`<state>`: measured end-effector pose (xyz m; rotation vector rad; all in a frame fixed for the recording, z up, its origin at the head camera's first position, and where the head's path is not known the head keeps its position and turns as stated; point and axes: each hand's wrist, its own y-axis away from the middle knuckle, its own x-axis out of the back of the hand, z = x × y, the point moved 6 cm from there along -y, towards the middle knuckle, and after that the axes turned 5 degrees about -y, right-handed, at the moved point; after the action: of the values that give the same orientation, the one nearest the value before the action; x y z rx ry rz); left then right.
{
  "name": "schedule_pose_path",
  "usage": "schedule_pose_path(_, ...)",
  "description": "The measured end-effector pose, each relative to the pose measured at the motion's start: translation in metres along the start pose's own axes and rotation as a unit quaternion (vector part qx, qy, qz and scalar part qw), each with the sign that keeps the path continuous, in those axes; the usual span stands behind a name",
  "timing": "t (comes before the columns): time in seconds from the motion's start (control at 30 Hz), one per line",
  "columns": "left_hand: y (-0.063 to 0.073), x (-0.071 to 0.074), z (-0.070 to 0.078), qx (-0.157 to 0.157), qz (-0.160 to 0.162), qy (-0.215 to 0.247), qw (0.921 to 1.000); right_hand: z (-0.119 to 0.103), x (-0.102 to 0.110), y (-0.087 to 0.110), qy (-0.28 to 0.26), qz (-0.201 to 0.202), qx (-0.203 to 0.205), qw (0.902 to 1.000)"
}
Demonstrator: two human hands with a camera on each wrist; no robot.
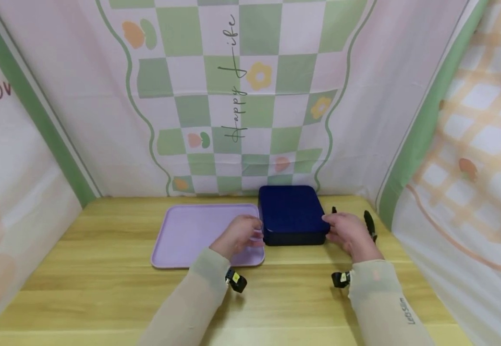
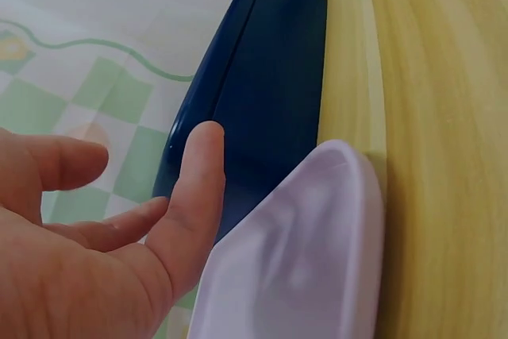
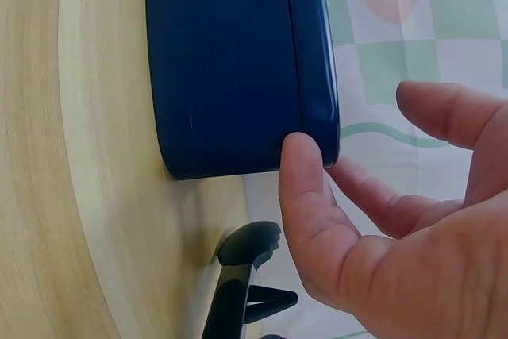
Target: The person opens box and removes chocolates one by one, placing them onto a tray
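A dark blue lidded box (image 1: 292, 211) stands at the back of the table, beside a flat lilac tray (image 1: 189, 230). Over the tray's right end is my left hand (image 1: 240, 235), its fingers loosely bent and pointing at the box's left side. In the left wrist view nothing lies between its thumb and fingers. My right hand (image 1: 348, 234) is at the box's right front corner with the thumb apart from the fingers. One fingertip (image 3: 302, 152) appears at the lid seam by that corner; whether it touches, I cannot tell.
Partly hidden behind the right hand is a black tool (image 1: 370, 226) with a scalloped tip, perhaps tongs. A patterned cloth (image 1: 224, 96) hangs behind the wooden table (image 1: 285, 298), with more cloth at both sides. The tray's right edge lies close to the box.
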<state>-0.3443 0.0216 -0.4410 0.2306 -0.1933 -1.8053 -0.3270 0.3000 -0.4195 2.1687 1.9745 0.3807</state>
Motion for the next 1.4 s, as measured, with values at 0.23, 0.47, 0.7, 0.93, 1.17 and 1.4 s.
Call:
schedule_pose_path(0.23, -0.002, -0.006, -0.004, 0.016, -0.004, 0.007, 0.9998, 0.001, 0.001, -0.001, 0.011, 0.004, 0.008, 0.9999)
schedule_pose_path(0.47, -0.006, -0.007, -0.007, 0.021, 0.002, 0.02, 0.9996, 0.002, 0.001, -0.005, -0.004, 0.012, -0.006, 0.9999)
schedule_pose_path(0.7, -0.009, -0.004, -0.009, 0.019, 0.017, 0.045, 0.9987, 0.006, 0.004, -0.011, -0.034, 0.046, -0.028, 0.998)
schedule_pose_path(0.93, -0.01, -0.004, -0.011, 0.017, 0.021, 0.043, 0.9987, 0.008, 0.003, -0.013, -0.045, 0.053, -0.028, 0.9972)
schedule_pose_path(1.17, -0.012, -0.005, -0.011, 0.016, 0.03, 0.036, 0.9988, 0.01, 0.004, -0.019, -0.066, 0.056, -0.04, 0.9954)
schedule_pose_path(1.4, -0.013, -0.006, -0.014, 0.014, 0.035, 0.042, 0.9984, 0.02, 0.005, -0.025, -0.079, 0.056, -0.068, 0.993)
